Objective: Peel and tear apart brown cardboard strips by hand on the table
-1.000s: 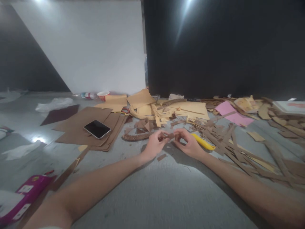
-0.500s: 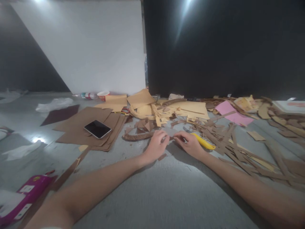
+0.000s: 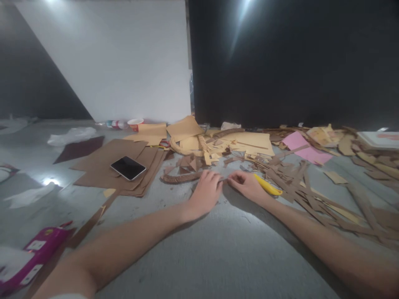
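Observation:
My left hand (image 3: 206,192) is low over the table, palm down, its fingers closed together around one end of a small brown paper piece (image 3: 225,181). Facing it, my right hand (image 3: 248,187) pinches the other end between thumb and forefinger. Much of the piece is hidden by the fingers. A yellow-handled tool (image 3: 268,185) lies just behind my right hand, which covers its near end. Beside my left hand is a curved, brown, paper-wrapped strip (image 3: 179,179). Small folded brown scraps (image 3: 189,162) lie beyond it.
Brown sheets (image 3: 102,166) with a phone (image 3: 128,167) on top are at left. A magenta power strip (image 3: 40,253) sits at near left. Cut brown strips (image 3: 311,199) and a pink sheet (image 3: 306,148) spread across the right. Tan sheets (image 3: 183,128) and a paper cup (image 3: 135,124) stand farther back.
My left hand has rolled palm down, its fingers now covering the gap that showed earlier. A brown scrap under my left wrist is now hidden. My right hand has barely shifted.

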`<state>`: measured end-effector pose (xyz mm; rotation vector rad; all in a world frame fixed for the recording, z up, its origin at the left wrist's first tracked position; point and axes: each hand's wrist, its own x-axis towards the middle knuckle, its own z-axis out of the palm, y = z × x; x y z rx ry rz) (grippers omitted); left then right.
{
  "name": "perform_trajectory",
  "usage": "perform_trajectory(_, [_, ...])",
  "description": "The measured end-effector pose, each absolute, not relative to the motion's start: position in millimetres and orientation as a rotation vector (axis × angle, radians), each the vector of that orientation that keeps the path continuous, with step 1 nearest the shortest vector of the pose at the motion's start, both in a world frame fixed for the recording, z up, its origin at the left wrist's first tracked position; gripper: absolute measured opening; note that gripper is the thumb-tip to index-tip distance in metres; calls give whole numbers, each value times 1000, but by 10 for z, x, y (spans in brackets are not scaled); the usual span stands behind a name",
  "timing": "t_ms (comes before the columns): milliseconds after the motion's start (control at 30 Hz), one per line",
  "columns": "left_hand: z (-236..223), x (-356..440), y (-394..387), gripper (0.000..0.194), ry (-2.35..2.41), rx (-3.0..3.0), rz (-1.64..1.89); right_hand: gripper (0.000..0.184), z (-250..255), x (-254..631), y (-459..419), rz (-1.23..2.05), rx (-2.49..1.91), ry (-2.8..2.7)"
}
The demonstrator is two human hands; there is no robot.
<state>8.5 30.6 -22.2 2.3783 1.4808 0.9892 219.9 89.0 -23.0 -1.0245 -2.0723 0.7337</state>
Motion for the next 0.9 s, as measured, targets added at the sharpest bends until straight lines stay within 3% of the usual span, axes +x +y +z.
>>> perform_trajectory(167, [-230, 177, 106, 48, 1509, 2748, 722, 30, -319, 2200, 969, 652, -1079, -2069])
perform_trajectory(333, [-212, 189, 87, 44, 1497, 2828, 556, 28, -340, 2199, 968, 649, -1088, -2072])
perform_trajectory(733, [-405, 130, 127, 43, 1356, 2707, 748, 24, -359, 2209, 973, 574, -1072, -2164])
perform_trajectory(900, [-372, 133, 136, 43, 1360, 2802, 670, 28, -398, 2195, 944, 435, -1002, -2176])
